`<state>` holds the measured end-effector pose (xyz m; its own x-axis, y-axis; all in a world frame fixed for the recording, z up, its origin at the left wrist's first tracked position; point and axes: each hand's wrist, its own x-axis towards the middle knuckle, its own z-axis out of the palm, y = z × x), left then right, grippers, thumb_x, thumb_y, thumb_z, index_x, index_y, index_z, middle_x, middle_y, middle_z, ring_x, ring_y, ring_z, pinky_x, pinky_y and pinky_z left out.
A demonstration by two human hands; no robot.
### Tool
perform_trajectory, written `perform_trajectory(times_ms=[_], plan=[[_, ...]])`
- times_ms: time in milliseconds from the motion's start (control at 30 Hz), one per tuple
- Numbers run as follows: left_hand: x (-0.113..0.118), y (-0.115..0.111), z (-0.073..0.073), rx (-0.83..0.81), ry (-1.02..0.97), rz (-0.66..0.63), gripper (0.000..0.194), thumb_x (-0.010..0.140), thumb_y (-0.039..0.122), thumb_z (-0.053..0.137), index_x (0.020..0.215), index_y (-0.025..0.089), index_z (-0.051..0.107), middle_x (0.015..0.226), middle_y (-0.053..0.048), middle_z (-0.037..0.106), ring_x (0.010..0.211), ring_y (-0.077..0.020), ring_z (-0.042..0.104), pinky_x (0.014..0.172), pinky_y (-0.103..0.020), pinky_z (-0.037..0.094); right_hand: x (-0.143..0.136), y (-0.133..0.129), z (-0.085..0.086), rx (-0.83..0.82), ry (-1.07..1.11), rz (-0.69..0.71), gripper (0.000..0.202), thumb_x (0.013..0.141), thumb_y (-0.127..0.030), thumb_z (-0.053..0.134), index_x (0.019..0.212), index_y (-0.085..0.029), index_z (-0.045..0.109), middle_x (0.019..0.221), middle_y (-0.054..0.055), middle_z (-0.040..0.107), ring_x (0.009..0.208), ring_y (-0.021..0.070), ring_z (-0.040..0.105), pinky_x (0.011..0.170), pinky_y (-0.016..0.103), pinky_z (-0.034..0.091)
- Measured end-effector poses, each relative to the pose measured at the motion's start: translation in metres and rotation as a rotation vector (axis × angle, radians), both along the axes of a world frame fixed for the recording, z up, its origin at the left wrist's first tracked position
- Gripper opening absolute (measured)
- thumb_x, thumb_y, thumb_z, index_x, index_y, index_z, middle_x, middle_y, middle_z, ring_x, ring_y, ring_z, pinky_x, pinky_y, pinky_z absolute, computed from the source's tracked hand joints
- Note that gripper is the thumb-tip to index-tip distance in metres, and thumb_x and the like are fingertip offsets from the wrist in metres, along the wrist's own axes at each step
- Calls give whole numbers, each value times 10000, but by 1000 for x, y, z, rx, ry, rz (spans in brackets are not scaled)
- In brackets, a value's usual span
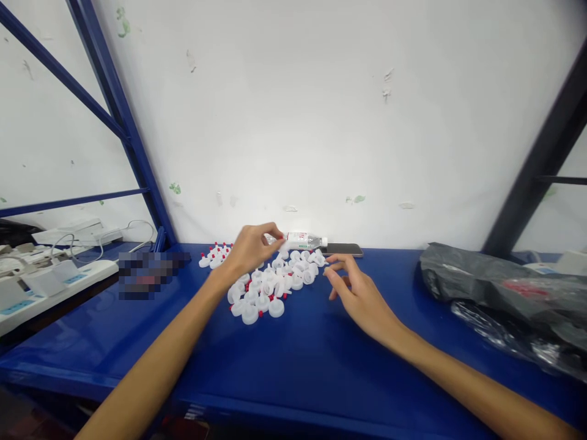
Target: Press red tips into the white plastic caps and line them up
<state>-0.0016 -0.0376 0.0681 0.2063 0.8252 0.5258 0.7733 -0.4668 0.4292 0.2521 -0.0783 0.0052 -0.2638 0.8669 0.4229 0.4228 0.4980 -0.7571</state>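
Observation:
A pile of translucent white nozzle caps [262,302] with small red tips mixed in lies on the blue table. Over the back of the pile, my left hand [255,247] is closed in a pinch, with a small red tip cap [281,236] at its fingertips. At the pile's right edge, my right hand [355,287] pinches a white nozzle cap [320,260] between thumb and finger. Several white caps with red tips fitted [215,255] stand upright in a separate group, left of my left hand.
Behind the pile lie a clear labelled bottle [305,241] on its side and a dark phone [343,249]. A grey plastic bag [499,293] lies at right. White power strips [77,278] with plugs and cables are at left. Blue frame posts [132,146] rise from the blue table [293,373] before the wall.

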Motion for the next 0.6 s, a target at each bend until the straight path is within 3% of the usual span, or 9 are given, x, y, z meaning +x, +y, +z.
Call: perform_trajectory(times_ms=[67, 233, 367, 600], plan=[[-25, 12, 3, 47, 171, 130, 197, 887, 383, 608, 919, 206, 692, 869, -41, 758, 692, -180, 682, 666, -283, 455, 0, 1, -1, 1, -3, 7, 330, 1016, -487, 406, 1235, -250, 474, 1068, 44, 678, 679, 166, 684, 710, 329, 483], [-66, 31, -8, -57, 266, 197, 104, 762, 307, 672, 719, 212, 668, 826, -42, 754, 776, -217, 672, 654, -274, 422, 0, 1, -2, 14, 16, 36, 282, 1018, -434, 413, 1225, -253, 476, 1049, 33, 643, 660, 155, 665, 686, 319, 482], [-74, 33, -12, -137, 292, 204, 168, 766, 342, 661, 678, 199, 661, 751, -37, 732, 682, -182, 645, 609, -258, 416, 0, -1, -1, 28, 21, 28, 253, 1016, -396, 426, 1216, -253, 485, 1034, 24, 627, 655, 144, 652, 677, 309, 473], [-81, 29, 0, -218, 355, 250, 155, 772, 339, 656, 730, 192, 683, 751, -32, 737, 661, -168, 648, 577, -250, 416, 1, -1, 0, 25, 30, 42, 241, 1017, -390, 431, 1207, -253, 489, 1023, 13, 619, 642, 137, 641, 665, 306, 463]])
